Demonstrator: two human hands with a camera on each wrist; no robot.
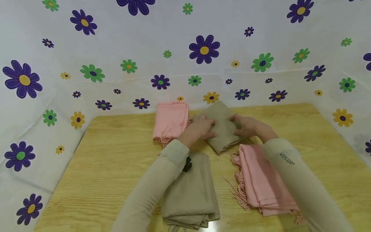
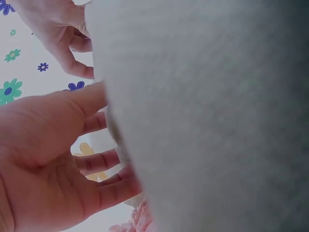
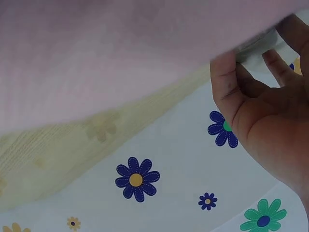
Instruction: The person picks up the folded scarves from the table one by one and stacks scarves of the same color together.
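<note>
A folded beige scarf (image 1: 221, 124) lies turned at an angle at the back of the table, between the two hands. My left hand (image 1: 200, 129) touches its left side, fingers fairly straight and spread; they also show in the left wrist view (image 2: 53, 154). My right hand (image 1: 247, 126) is at the opposite edge, fingers bent loosely with the tips on the cloth. Left of the left hand lies a folded pink scarf (image 1: 171, 120) with fringe. Below the left wrist is a second folded beige scarf (image 1: 189, 193), partly covered by the sleeve.
Another folded pink scarf (image 1: 265, 180) lies at front right, its fringe spread leftward and the right sleeve over part of it. The wooden table (image 1: 110, 161) ends at a white sheet (image 1: 174, 32) printed with flowers, standing along the back and sides.
</note>
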